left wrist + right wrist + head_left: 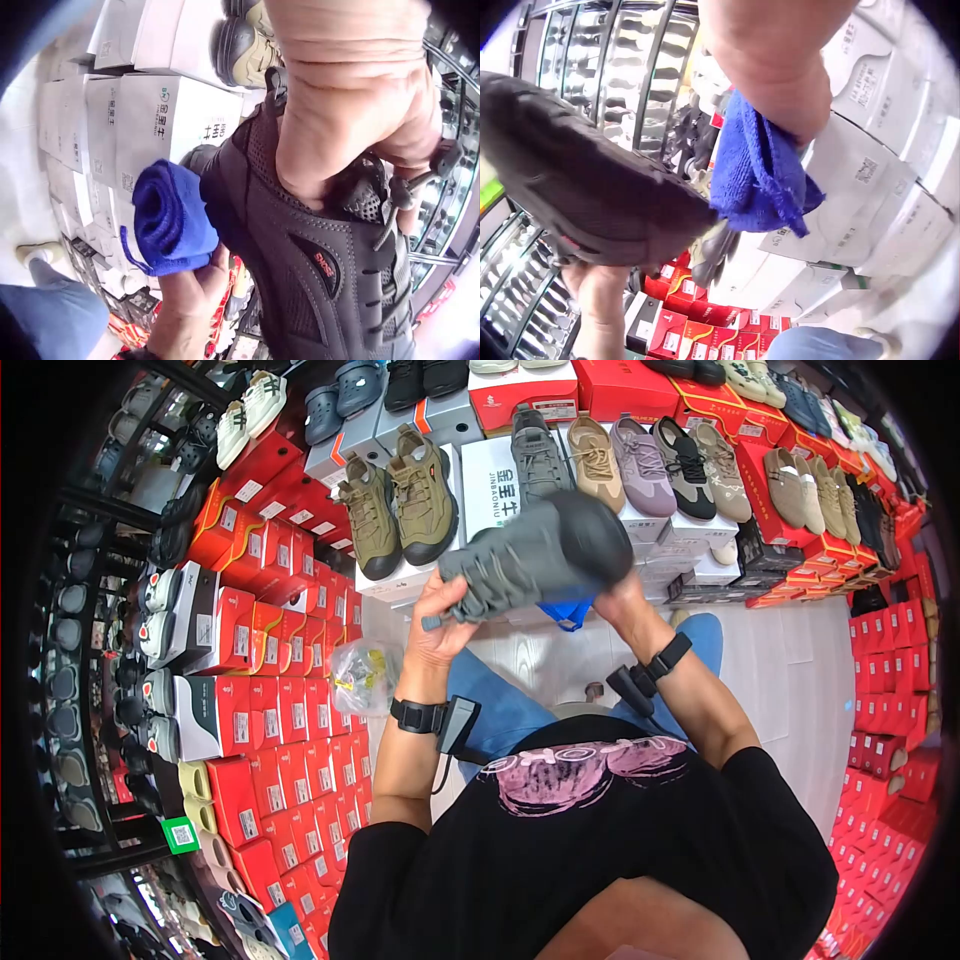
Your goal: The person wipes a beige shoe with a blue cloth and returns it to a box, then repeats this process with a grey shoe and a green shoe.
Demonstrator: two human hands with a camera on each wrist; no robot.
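Observation:
A dark grey lace-up shoe (515,565) is held up over the lap, its dark toe turned to the right in the head view. My left hand (440,622) grips it at the ankle opening; in the left wrist view some fingers reach inside the collar, by the lace toggle (401,193). Around a folded blue cloth (754,176) my right hand (622,602) is curled, close to the shoe's sole side. The shoe's toe partly covers the right hand and cloth in the head view. A small logo patch (324,262) shows on the shoe's side.
Olive shoes (425,500) and a grey shoe (540,455) stand on boxes just ahead. Red shoeboxes (265,730) are stacked at the left, with more red boxes (885,700) at the right. A clear plastic bag (362,678) lies beside the left forearm.

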